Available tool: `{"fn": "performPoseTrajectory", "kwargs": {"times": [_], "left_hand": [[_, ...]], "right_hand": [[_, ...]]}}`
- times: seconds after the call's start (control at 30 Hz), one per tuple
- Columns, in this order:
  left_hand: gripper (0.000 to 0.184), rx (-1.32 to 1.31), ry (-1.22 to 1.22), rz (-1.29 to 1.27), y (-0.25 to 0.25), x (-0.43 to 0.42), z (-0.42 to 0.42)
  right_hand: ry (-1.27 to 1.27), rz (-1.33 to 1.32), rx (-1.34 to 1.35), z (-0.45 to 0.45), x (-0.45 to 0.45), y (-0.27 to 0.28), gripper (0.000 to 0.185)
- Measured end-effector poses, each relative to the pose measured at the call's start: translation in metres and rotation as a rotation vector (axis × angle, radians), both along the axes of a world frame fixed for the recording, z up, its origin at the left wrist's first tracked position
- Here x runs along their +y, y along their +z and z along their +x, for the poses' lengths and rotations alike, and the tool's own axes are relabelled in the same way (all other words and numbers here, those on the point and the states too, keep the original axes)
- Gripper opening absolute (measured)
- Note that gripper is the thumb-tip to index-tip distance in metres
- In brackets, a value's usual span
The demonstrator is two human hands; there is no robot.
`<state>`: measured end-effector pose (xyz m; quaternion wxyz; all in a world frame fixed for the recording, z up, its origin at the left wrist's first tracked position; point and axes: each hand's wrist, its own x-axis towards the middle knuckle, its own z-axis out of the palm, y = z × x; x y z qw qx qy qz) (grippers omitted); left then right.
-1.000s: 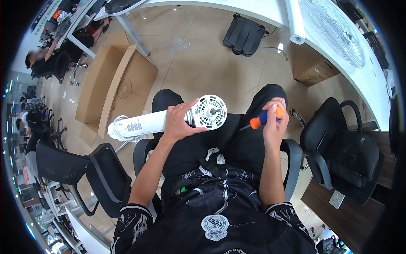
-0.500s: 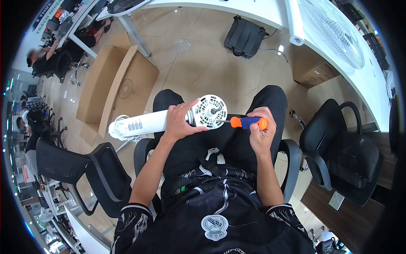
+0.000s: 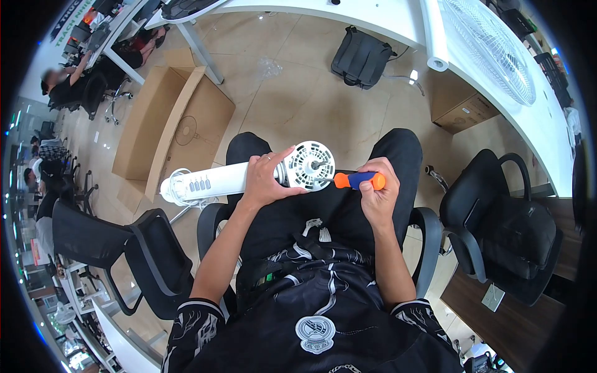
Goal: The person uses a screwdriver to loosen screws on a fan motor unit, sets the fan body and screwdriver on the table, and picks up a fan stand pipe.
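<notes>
Across my lap lies a white fan body (image 3: 217, 180), its buttoned end pointing left and its round slotted motor housing (image 3: 305, 163) facing up. My left hand (image 3: 266, 179) is wrapped round it just below the housing. An orange and blue screwdriver (image 3: 356, 180) is gripped in my right hand (image 3: 380, 191). Its shaft points left, and the tip meets the lower right part of the housing. A metal motor shaft (image 3: 318, 165) sticks out from the housing's middle. Whether the tip sits in a screw is too small to tell.
An open cardboard box (image 3: 180, 124) stands on the floor at left. A black backpack (image 3: 362, 57) lies ahead near the white desk (image 3: 373, 18). On the desk at right is a white fan grille (image 3: 491, 53). Black chairs (image 3: 497, 217) flank me. People sit at far left.
My right hand and the screwdriver have shifted slightly left, toward the motor housing. The fan body stays in my left hand, almost unmoved.
</notes>
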<state>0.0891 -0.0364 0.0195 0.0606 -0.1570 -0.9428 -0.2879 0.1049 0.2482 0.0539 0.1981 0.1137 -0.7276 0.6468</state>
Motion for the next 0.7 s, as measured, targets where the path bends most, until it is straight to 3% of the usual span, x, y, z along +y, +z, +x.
{"fn": "performPoseTrajectory", "kwargs": {"times": [0.37, 0.7], "left_hand": [[0.104, 0.010, -0.001, -0.005, -0.0028, -0.0013, -0.0003], [0.106, 0.026, -0.009, -0.014, -0.0053, -0.0024, -0.0005]], "right_hand": [[0.000, -0.013, -0.008, -0.0004, -0.0023, 0.0008, 0.049], [0.000, 0.036, -0.017, -0.0025, -0.0001, 0.0041, 0.038]]}}
